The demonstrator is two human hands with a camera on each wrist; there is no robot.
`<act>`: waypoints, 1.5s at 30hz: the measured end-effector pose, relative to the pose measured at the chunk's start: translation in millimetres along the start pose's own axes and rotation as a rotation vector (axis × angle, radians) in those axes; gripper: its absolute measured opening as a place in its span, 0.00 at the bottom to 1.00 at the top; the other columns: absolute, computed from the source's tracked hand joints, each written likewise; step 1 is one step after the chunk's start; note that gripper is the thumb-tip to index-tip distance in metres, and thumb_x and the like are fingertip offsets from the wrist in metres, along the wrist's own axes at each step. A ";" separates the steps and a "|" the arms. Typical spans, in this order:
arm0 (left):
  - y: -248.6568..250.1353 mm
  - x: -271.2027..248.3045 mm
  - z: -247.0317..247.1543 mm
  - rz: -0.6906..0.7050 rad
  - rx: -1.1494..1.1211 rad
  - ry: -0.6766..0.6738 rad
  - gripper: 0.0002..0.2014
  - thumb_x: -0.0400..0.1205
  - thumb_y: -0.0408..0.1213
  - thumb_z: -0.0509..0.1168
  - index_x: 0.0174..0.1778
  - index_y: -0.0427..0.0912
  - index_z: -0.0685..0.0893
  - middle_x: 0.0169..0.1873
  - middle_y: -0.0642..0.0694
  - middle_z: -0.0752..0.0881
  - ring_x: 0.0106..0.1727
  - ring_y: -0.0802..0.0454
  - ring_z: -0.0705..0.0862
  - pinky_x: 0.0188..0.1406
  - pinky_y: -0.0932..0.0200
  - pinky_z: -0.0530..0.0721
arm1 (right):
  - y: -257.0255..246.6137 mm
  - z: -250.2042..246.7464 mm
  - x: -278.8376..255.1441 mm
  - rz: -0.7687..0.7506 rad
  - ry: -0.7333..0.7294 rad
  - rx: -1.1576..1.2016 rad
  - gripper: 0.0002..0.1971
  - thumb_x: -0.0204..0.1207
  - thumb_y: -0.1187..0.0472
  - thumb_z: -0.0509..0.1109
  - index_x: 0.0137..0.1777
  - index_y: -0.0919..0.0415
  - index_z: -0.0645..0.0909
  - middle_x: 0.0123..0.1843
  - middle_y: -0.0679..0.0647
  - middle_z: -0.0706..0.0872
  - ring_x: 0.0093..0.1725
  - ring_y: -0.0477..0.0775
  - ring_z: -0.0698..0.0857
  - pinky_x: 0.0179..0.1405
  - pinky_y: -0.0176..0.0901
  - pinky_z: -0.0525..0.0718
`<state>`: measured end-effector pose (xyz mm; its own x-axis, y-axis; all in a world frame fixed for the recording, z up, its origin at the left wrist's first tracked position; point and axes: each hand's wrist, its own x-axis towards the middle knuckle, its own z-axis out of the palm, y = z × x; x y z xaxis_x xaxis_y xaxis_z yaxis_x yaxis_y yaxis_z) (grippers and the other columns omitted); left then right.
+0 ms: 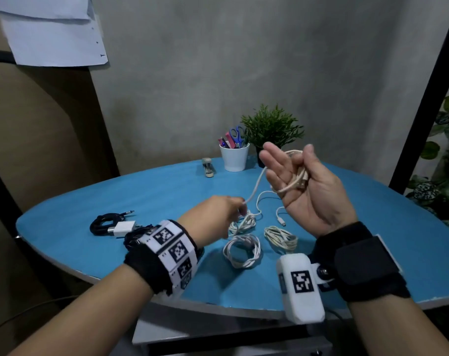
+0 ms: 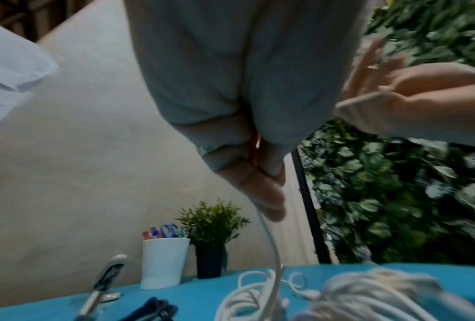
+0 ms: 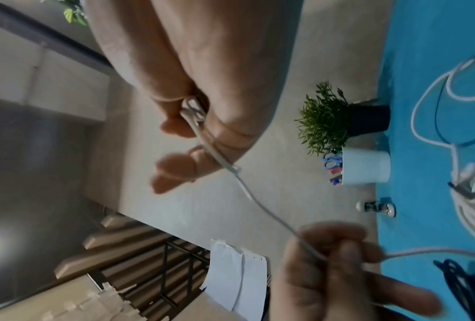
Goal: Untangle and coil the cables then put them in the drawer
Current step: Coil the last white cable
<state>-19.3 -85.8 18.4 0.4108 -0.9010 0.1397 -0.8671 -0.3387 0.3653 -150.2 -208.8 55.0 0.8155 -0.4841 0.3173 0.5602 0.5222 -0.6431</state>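
Cable [image 1: 254,187] we found running above the blue table [image 1: 64,242] from our left hand [image 1: 218,214], pinching it, to our right hand [image 1: 308,191], thumb clamping its coiled loops.

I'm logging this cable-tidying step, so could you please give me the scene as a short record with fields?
right hand: raised palm up, loops of a beige cable wound round it
left hand: pinches the same cable's free run, lower down
table: blue, three white coiled cables; black cable with white charger at left
back of table: white cup, potted plant
drawer: not visible
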 end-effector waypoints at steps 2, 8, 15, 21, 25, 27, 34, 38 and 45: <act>9.7 -5.1 6.7 0.066 0.107 -0.059 0.12 0.81 0.30 0.57 0.54 0.50 0.78 0.44 0.51 0.84 0.28 0.59 0.78 0.42 0.55 0.84 | 5.1 -0.4 4.6 -0.059 0.064 0.036 0.17 0.85 0.54 0.53 0.36 0.60 0.73 0.65 0.65 0.83 0.63 0.58 0.85 0.55 0.50 0.88; 14.2 -11.6 1.5 0.084 0.133 -0.013 0.06 0.83 0.35 0.56 0.48 0.48 0.78 0.39 0.48 0.83 0.35 0.49 0.83 0.43 0.48 0.84 | 24.6 -13.3 11.3 -0.250 0.224 -0.844 0.13 0.85 0.60 0.57 0.39 0.56 0.77 0.76 0.64 0.73 0.75 0.54 0.73 0.75 0.50 0.69; 9.0 0.2 -26.7 0.167 0.197 0.457 0.05 0.84 0.36 0.57 0.50 0.41 0.77 0.47 0.43 0.79 0.43 0.40 0.79 0.42 0.43 0.78 | 32.1 -19.2 6.0 -0.149 0.075 -1.523 0.13 0.84 0.56 0.56 0.38 0.58 0.72 0.41 0.55 0.86 0.42 0.55 0.83 0.41 0.47 0.77; -1.0 6.3 -54.3 0.115 0.161 0.615 0.06 0.83 0.33 0.59 0.50 0.39 0.81 0.52 0.41 0.80 0.50 0.40 0.80 0.48 0.49 0.77 | 28.1 -18.2 -4.8 -0.021 -0.090 -1.567 0.25 0.81 0.44 0.59 0.36 0.67 0.78 0.22 0.44 0.71 0.25 0.45 0.70 0.29 0.43 0.68; -15.9 6.3 -63.7 0.036 0.155 0.556 0.09 0.84 0.34 0.58 0.52 0.38 0.83 0.50 0.41 0.82 0.51 0.42 0.80 0.50 0.52 0.75 | 26.8 -21.1 -8.4 0.050 -0.046 -1.104 0.24 0.84 0.49 0.58 0.26 0.58 0.70 0.18 0.45 0.67 0.19 0.46 0.67 0.27 0.42 0.69; -17.7 4.0 -58.6 0.059 0.143 0.512 0.09 0.84 0.35 0.58 0.51 0.37 0.83 0.47 0.41 0.81 0.49 0.43 0.79 0.49 0.54 0.74 | 22.5 -15.4 -8.6 0.042 -0.011 -0.787 0.24 0.86 0.53 0.54 0.26 0.59 0.66 0.16 0.47 0.63 0.18 0.48 0.63 0.27 0.43 0.70; -0.8 -4.2 -18.1 0.050 0.113 0.080 0.10 0.80 0.27 0.61 0.52 0.46 0.80 0.50 0.47 0.85 0.41 0.52 0.85 0.46 0.51 0.84 | 4.4 2.8 -3.5 0.002 0.055 -0.179 0.20 0.86 0.52 0.51 0.31 0.57 0.68 0.31 0.56 0.86 0.27 0.49 0.83 0.30 0.38 0.79; 11.7 -9.9 1.5 0.146 0.264 -0.060 0.15 0.81 0.30 0.57 0.60 0.47 0.80 0.55 0.49 0.82 0.49 0.51 0.82 0.46 0.59 0.74 | 11.8 1.5 0.5 -0.051 0.098 -0.062 0.18 0.86 0.55 0.52 0.36 0.61 0.73 0.62 0.66 0.85 0.60 0.57 0.87 0.57 0.47 0.86; 0.1 -10.5 -2.9 0.145 0.254 0.066 0.10 0.85 0.36 0.55 0.59 0.45 0.78 0.57 0.47 0.77 0.52 0.44 0.81 0.49 0.49 0.79 | 36.8 -10.2 1.3 -0.241 0.199 -1.175 0.12 0.85 0.59 0.57 0.45 0.57 0.81 0.72 0.57 0.78 0.69 0.47 0.77 0.56 0.35 0.69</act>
<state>-22.9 -75.6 19.6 0.2879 -0.9280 0.2365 -0.9573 -0.2724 0.0966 -130.0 -197.3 24.7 0.6140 -0.6342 0.4699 0.1371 -0.5006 -0.8547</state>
